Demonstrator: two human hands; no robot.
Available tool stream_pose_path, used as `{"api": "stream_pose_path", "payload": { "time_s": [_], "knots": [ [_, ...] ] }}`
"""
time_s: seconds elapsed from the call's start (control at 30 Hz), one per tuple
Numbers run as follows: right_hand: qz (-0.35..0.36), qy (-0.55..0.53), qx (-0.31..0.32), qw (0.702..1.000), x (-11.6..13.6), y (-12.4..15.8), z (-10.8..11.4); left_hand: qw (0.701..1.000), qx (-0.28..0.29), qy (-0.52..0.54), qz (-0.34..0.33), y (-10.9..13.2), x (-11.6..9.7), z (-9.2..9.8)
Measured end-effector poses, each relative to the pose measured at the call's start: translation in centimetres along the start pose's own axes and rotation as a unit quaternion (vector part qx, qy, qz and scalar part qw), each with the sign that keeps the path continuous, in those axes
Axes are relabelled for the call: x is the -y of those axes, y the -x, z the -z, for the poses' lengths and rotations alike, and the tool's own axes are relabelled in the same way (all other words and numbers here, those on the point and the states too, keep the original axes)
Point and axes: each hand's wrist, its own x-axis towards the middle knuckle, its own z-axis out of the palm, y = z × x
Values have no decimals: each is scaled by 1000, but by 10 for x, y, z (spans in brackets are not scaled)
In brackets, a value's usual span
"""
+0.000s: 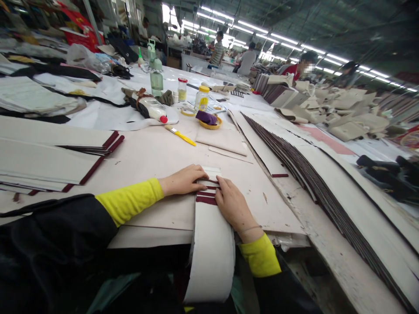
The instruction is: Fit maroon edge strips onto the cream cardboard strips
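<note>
Strips (211, 248) of pale material with maroon bands (206, 200) lie in a stepped overlap at the middle of the desk's (271, 211) near edge in the head view, their closer part curving over that edge and hanging down in front of the person. The left hand (186, 179) comes in from the left, its thumb and fingers touching the left ends of the bands; the right hand (234, 205) lies along the opposite side, fingertips on the right ends. Both have bent fingers and neither is clenched, but whether they pinch the top strip or merely press on it, I cannot tell. Yellow cuffs (134, 198) show beyond dark sleeves (59, 244).

Toward the desk's left edge, larger maroon-edged panels (49, 161) lie fanned out. Beyond the hands, toward the far edge, are a flat pale piece (222, 140), a yellow-handled brush (183, 137) and a yellow dish (211, 127) with a purple cloth (206, 117) in it. Just behind the dish stands a yellow-lidded jar (202, 100); a red-lidded jar (182, 90) and a green bottle (156, 81) stand farther left. Along the right side, a long overlapping stack of pale panels (337, 183) with dark edges curves toward the near right corner
</note>
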Motion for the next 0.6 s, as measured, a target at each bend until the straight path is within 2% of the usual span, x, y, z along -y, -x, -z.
{"api": "stream_pose_path", "payload": {
  "time_s": [0.13, 0.37, 0.6],
  "knots": [
    [19, 2, 13, 1000, 2, -6, 0, 999, -14, 29, 17, 9, 3, 3],
    [39, -66, 34, 996, 6, -14, 2, 999, -20, 35, -2, 8, 4, -1],
    [36, -30, 41, 998, 11, -14, 1, 997, -16, -64, -28, 13, 2, -3]
  ]
}}
